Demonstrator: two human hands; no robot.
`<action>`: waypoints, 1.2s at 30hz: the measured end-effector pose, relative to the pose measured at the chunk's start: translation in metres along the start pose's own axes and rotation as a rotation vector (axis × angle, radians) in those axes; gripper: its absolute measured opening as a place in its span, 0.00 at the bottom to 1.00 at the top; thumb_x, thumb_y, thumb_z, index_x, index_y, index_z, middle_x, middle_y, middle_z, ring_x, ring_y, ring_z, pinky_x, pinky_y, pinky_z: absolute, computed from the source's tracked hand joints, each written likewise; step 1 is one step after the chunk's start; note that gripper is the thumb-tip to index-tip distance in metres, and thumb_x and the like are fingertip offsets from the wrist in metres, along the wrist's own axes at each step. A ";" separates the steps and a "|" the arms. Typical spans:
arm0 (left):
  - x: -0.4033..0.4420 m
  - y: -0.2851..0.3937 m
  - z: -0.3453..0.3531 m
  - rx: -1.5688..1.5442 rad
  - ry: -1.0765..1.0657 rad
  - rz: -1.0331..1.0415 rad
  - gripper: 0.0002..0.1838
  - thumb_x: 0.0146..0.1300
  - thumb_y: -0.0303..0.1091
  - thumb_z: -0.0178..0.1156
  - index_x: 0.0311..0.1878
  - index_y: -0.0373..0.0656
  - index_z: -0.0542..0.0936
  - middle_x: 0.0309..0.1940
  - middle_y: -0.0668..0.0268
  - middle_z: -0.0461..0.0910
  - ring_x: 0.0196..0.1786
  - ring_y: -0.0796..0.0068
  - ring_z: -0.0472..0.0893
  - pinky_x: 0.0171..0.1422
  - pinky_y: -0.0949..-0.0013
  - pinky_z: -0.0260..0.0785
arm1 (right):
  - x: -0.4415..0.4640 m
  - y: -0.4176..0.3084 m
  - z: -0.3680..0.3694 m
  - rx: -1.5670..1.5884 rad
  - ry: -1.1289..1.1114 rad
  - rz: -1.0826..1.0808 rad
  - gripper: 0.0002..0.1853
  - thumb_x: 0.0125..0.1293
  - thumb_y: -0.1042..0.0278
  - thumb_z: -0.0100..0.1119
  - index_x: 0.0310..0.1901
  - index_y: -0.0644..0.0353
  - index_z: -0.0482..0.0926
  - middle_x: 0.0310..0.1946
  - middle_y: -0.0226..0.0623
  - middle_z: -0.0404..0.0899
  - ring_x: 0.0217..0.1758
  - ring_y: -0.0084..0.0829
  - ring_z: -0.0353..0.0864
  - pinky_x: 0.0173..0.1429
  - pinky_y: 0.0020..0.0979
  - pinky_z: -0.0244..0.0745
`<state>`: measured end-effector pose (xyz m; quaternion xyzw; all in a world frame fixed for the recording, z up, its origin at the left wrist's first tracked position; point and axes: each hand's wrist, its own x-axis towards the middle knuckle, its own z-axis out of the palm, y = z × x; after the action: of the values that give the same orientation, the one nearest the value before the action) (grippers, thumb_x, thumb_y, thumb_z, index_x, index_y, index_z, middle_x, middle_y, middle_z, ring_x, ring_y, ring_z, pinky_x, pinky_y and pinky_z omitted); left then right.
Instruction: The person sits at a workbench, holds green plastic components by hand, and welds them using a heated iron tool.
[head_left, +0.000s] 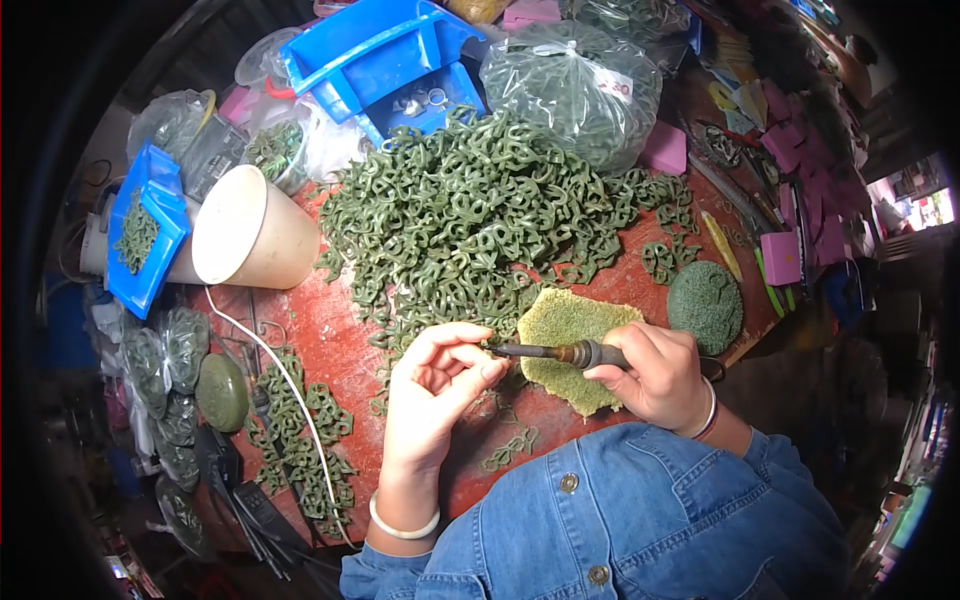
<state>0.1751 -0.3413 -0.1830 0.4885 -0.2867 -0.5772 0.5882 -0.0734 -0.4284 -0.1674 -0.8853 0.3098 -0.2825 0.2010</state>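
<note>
One pinch: right grip [658,377] on a slim, dark, metal-shafted tool [540,351]; left grip [432,392] I can't tell. Tool steady!

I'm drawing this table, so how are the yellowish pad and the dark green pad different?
The yellowish pad has uneven, angular edges; the dark green pad is rounded. The yellowish pad looks bigger in the picture than the dark green pad. The yellowish pad is partly hidden by the right hand and its tool; nothing covers the dark green pad. Both look rough and lie on the red table.
</note>
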 end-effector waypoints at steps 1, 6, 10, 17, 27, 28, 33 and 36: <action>0.000 0.000 -0.001 -0.010 -0.010 -0.006 0.19 0.65 0.17 0.69 0.58 0.35 0.79 0.39 0.63 0.87 0.43 0.77 0.85 0.52 0.73 0.77 | 0.000 0.000 0.000 -0.004 -0.005 0.000 0.17 0.64 0.54 0.73 0.37 0.59 0.79 0.26 0.37 0.78 0.25 0.40 0.81 0.29 0.37 0.76; 0.000 0.000 -0.002 -0.024 -0.020 -0.016 0.19 0.65 0.17 0.69 0.58 0.35 0.79 0.40 0.63 0.86 0.44 0.78 0.85 0.53 0.75 0.77 | 0.001 -0.001 -0.001 -0.012 -0.021 0.002 0.17 0.63 0.55 0.74 0.38 0.59 0.79 0.27 0.37 0.78 0.26 0.41 0.81 0.29 0.37 0.76; 0.000 0.001 0.000 -0.029 -0.013 -0.020 0.19 0.65 0.17 0.69 0.58 0.34 0.79 0.40 0.63 0.86 0.44 0.79 0.85 0.53 0.75 0.77 | 0.001 -0.002 -0.001 -0.047 -0.022 -0.012 0.17 0.64 0.55 0.74 0.38 0.60 0.79 0.26 0.37 0.78 0.25 0.40 0.81 0.28 0.37 0.76; 0.000 0.002 0.001 -0.024 0.006 -0.018 0.19 0.64 0.17 0.68 0.58 0.36 0.79 0.35 0.67 0.84 0.41 0.76 0.85 0.50 0.73 0.78 | -0.004 -0.004 -0.038 -0.036 -0.010 0.082 0.17 0.66 0.54 0.72 0.37 0.60 0.79 0.25 0.36 0.78 0.24 0.39 0.81 0.27 0.36 0.75; -0.002 0.003 0.005 -0.063 0.023 -0.037 0.19 0.66 0.18 0.67 0.60 0.37 0.78 0.35 0.65 0.84 0.40 0.76 0.83 0.50 0.71 0.77 | -0.006 -0.003 -0.036 -0.052 -0.050 0.078 0.16 0.63 0.56 0.75 0.38 0.59 0.79 0.27 0.37 0.78 0.26 0.39 0.82 0.29 0.36 0.76; -0.001 0.003 0.004 -0.049 0.018 -0.035 0.19 0.66 0.18 0.66 0.60 0.37 0.78 0.36 0.64 0.85 0.40 0.76 0.83 0.50 0.70 0.76 | -0.002 -0.004 -0.030 -0.022 -0.040 0.049 0.17 0.63 0.56 0.74 0.38 0.59 0.78 0.27 0.37 0.78 0.26 0.39 0.82 0.29 0.36 0.76; -0.001 0.001 0.002 -0.059 0.034 -0.039 0.19 0.66 0.18 0.66 0.60 0.36 0.78 0.37 0.62 0.85 0.40 0.75 0.82 0.49 0.70 0.76 | 0.003 -0.004 -0.004 -0.015 -0.017 -0.022 0.17 0.64 0.55 0.74 0.38 0.59 0.78 0.27 0.37 0.78 0.27 0.39 0.82 0.30 0.37 0.76; -0.001 0.001 0.001 -0.065 0.026 -0.038 0.18 0.66 0.19 0.66 0.59 0.36 0.78 0.37 0.63 0.85 0.40 0.76 0.82 0.49 0.70 0.76 | 0.003 -0.002 -0.002 -0.013 -0.017 -0.006 0.17 0.64 0.55 0.74 0.38 0.59 0.79 0.27 0.36 0.78 0.26 0.39 0.82 0.29 0.37 0.75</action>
<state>0.1747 -0.3408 -0.1813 0.4818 -0.2508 -0.5909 0.5966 -0.0720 -0.4298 -0.1637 -0.8899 0.3073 -0.2737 0.1970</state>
